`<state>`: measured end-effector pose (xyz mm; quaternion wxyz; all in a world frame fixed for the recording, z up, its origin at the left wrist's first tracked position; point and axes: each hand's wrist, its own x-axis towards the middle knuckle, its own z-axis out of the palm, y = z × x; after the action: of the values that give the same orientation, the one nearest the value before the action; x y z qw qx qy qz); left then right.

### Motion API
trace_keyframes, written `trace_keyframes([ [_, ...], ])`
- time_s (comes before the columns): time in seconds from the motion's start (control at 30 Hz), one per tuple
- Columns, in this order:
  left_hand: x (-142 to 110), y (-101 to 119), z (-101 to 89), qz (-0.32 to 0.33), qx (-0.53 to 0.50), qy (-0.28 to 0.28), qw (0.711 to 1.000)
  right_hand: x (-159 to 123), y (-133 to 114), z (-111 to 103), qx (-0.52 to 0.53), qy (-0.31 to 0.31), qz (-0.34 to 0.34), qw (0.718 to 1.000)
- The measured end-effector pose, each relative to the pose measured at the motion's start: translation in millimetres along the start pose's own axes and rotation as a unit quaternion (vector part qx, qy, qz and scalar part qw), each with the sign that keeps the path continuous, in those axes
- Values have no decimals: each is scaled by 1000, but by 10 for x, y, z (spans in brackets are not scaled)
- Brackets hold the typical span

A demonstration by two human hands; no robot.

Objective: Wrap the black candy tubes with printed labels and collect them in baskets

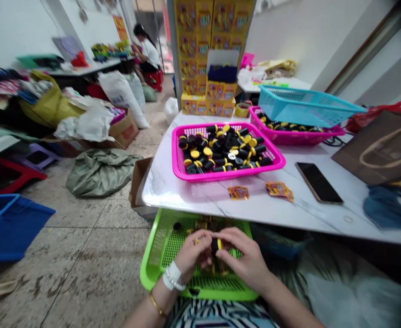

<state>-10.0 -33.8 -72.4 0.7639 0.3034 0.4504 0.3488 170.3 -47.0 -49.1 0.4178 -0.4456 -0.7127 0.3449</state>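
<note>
In my right hand (243, 255) is a small black cylinder with a yellow cap (216, 245), gripped between thumb and fingers. My left hand (196, 250) is closed right beside it, fingertips close to the cylinder's black end. A bit of yellow shows at the left fingers, too small to name. Both hands are above a green plastic basket (149, 259) in the lap, which has more small pieces in it, partly hidden by the hands. On the table ahead, a pink basket (229, 175) holds many black cylinders with yellow caps.
Small orange printed packets (278, 190) and a phone (319, 182) lie on the white table (193, 198). A blue basket (309, 107) rests on another pink basket (292, 137). Stacked yellow boxes (195, 59) stand behind. A brown paper bag (381, 150) is at right; a person (149, 52) sits far back.
</note>
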Motion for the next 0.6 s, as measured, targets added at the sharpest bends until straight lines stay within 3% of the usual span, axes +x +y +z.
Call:
trace_keyframes([
  [0.37, -19, -35, -44, 11, 3, -37, 999, -82, 28, 8, -28, 16, -39, 999],
  [0.5, -28, 4, -17, -21, -42, -73, 996, -107, 70, -34, -32, 46, -18, 998],
  [0.6, -29, 2, -32, -37, -33, -51, 997, -142, 133, -4, -31, 51, -3, 998],
])
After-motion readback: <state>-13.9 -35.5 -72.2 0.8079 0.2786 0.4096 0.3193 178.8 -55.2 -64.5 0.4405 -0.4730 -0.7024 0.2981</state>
